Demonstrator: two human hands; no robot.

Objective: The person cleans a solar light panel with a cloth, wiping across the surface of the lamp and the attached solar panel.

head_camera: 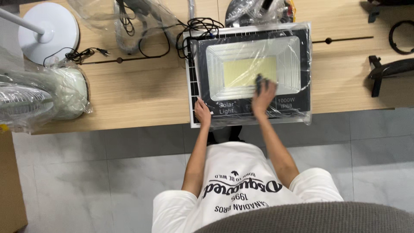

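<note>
Wooden table over grey floor tiles carries a plastic-wrapped floodlight at its near edge. Left hand grips the lamp's lower frame; right hand presses a dark cloth on the glass, apparently mid-wipe.

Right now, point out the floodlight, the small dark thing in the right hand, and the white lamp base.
floodlight (246,69), head view, on its yellow LED panel.
small dark object (258,80), head view, on its top above the fingers.
white lamp base (51,32), head view, on the round disc.

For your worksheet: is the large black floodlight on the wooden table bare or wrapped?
Wrapped: crinkled clear plastic film covers the large black floodlight, glinting over its yellow panel.
</note>
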